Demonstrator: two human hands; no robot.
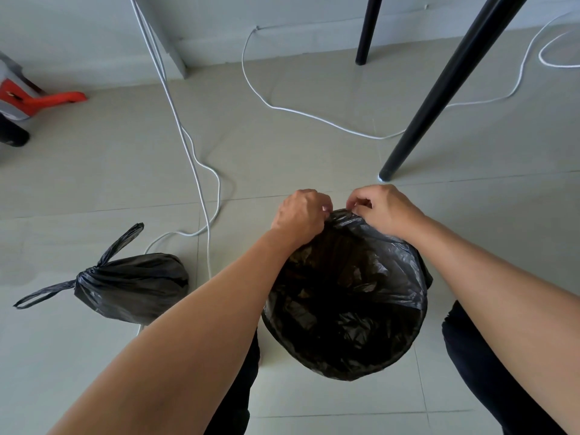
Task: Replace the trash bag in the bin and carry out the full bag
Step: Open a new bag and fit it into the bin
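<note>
A new black trash bag (345, 309) lines the bin between my knees, its mouth spread over the rim so the bin itself is hidden. My left hand (299, 215) and my right hand (384, 208) both pinch the bag's edge at the far side of the rim, close together. The full black bag (131, 285), tied shut with two loose handles, lies on the tiled floor to the left of the bin, apart from both hands.
White cables (201, 183) snake across the floor beyond the bin and past the full bag. Two black furniture legs (439, 98) stand at the upper right. An orange and grey appliance (28, 98) sits at the far left by the wall.
</note>
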